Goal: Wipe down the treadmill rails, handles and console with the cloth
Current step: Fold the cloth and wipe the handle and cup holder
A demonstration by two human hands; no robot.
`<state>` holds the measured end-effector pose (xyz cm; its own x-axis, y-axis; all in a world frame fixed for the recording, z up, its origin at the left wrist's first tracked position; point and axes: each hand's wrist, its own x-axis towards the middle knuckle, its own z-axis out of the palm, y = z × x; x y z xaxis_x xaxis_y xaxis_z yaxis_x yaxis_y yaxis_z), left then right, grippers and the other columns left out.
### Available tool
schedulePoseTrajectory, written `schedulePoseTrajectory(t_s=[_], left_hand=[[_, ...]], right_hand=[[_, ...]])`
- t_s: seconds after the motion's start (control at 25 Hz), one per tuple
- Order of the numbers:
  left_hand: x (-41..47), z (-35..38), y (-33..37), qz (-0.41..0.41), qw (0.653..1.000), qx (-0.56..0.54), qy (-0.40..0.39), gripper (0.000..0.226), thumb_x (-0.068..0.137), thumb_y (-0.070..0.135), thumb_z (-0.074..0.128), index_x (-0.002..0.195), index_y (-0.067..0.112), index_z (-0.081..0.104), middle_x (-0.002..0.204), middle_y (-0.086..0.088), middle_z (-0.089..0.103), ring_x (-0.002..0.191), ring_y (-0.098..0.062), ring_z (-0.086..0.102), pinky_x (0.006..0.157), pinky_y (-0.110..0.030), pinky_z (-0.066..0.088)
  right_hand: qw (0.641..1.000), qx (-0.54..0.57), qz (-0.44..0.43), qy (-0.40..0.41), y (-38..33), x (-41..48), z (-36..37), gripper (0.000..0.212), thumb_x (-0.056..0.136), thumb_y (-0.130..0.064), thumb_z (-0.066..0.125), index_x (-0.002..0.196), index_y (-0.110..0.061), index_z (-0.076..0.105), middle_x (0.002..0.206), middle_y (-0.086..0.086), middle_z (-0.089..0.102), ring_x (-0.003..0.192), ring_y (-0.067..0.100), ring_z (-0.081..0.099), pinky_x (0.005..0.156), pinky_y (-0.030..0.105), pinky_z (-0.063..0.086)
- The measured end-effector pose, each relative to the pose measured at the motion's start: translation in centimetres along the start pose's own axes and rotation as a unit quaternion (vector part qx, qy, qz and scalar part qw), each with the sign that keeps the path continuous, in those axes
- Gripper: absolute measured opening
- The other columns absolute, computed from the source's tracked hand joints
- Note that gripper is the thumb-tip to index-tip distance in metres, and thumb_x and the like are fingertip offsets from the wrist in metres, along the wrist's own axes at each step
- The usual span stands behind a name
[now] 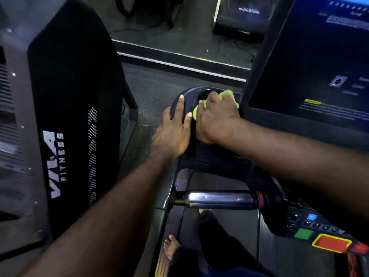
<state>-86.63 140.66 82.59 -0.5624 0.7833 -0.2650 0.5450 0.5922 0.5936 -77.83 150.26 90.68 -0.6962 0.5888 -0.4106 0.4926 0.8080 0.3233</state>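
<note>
A yellow-green cloth is bunched under my right hand, which grips it and presses it into the dark cup-holder tray at the left end of the treadmill console. My left hand lies flat on the tray's outer rim, fingers straight. Below them runs a chrome handle. Most of the cloth is hidden by my right hand.
A neighbouring black machine marked VIA FITNESS stands close on the left. The control panel has a red stop button, a green button and a blue button. My bare foot stands on the treadmill side rail.
</note>
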Motion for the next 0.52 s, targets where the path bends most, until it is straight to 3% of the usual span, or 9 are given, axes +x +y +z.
schedulePoseTrajectory(t_s=[0.12, 0.2, 0.24, 0.32, 0.4, 0.48, 0.52], left_hand=[[0.0, -0.3, 0.0, -0.006, 1.0, 0.009, -0.004, 0.06, 0.107, 0.065, 0.017, 0.161, 0.053, -0.004, 0.167, -0.008, 0.022, 0.135, -0.044, 0.05, 0.106, -0.059, 0.041], [-0.1, -0.3, 0.3, -0.017, 1.0, 0.005, -0.008, 0.06, 0.107, 0.064, 0.017, 0.161, 0.053, -0.005, 0.169, -0.005, 0.02, 0.139, -0.042, 0.047, 0.108, -0.061, 0.039], [-0.2, -0.2, 0.4, -0.019, 1.0, 0.007, -0.011, 0.059, 0.107, 0.064, 0.017, 0.161, 0.053, -0.006, 0.17, -0.004, 0.019, 0.141, -0.041, 0.045, 0.109, -0.062, 0.037], [-0.1, -0.4, 0.2, -0.021, 1.0, 0.001, -0.016, 0.058, 0.108, 0.063, 0.016, 0.161, 0.054, -0.007, 0.17, -0.004, 0.017, 0.143, -0.04, 0.043, 0.11, -0.063, 0.036], [0.1, -0.6, -0.1, -0.02, 1.0, -0.009, -0.02, 0.058, 0.109, 0.061, 0.016, 0.16, 0.054, -0.008, 0.17, -0.005, 0.018, 0.143, -0.04, 0.043, 0.111, -0.063, 0.036], [-0.3, -0.7, 0.0, -0.016, 1.0, -0.015, -0.021, 0.056, 0.109, 0.06, 0.016, 0.16, 0.055, -0.008, 0.17, -0.004, 0.019, 0.142, -0.04, 0.044, 0.11, -0.064, 0.036], [-0.6, -0.8, 0.1, -0.012, 1.0, -0.015, -0.021, 0.056, 0.109, 0.059, 0.017, 0.16, 0.055, -0.008, 0.17, -0.003, 0.019, 0.141, -0.04, 0.045, 0.11, -0.065, 0.036]], right_hand=[[0.994, 0.069, 0.042, -0.072, -0.4, -1.8, -1.1, 0.077, 0.098, -0.046, 0.044, 0.163, -0.01, 0.024, 0.166, 0.027, 0.024, 0.154, 0.043, 0.021, 0.122, 0.051, 0.03], [0.984, 0.076, 0.078, -0.138, -0.3, -1.7, -1.6, 0.09, 0.091, -0.048, 0.059, 0.162, -0.006, 0.023, 0.161, 0.032, 0.027, 0.149, 0.049, 0.029, 0.115, 0.052, 0.039], [0.979, 0.093, 0.075, -0.166, -0.3, -1.3, -2.1, 0.088, 0.089, -0.046, 0.063, 0.16, -0.006, 0.03, 0.154, 0.03, 0.038, 0.145, 0.047, 0.036, 0.108, 0.048, 0.045], [0.975, 0.127, 0.048, -0.177, -0.2, 0.2, -2.7, 0.063, 0.09, -0.04, 0.063, 0.143, -0.007, 0.053, 0.123, 0.016, 0.058, 0.128, 0.035, 0.053, 0.088, 0.035, 0.046], [0.974, 0.134, 0.04, -0.177, -0.2, 1.8, -2.8, 0.041, 0.092, -0.035, 0.058, 0.123, -0.007, 0.065, 0.097, 0.009, 0.061, 0.106, 0.03, 0.061, 0.082, 0.032, 0.044], [0.969, 0.104, 0.042, -0.219, -0.5, 3.2, -2.9, 0.036, 0.093, -0.025, 0.053, 0.116, -0.004, 0.071, 0.094, 0.012, 0.064, 0.097, 0.033, 0.065, 0.082, 0.034, 0.051], [0.962, 0.085, 0.042, -0.254, -0.8, 3.6, -2.6, 0.036, 0.095, -0.02, 0.05, 0.118, -0.002, 0.071, 0.101, 0.014, 0.067, 0.102, 0.035, 0.066, 0.088, 0.036, 0.053]])
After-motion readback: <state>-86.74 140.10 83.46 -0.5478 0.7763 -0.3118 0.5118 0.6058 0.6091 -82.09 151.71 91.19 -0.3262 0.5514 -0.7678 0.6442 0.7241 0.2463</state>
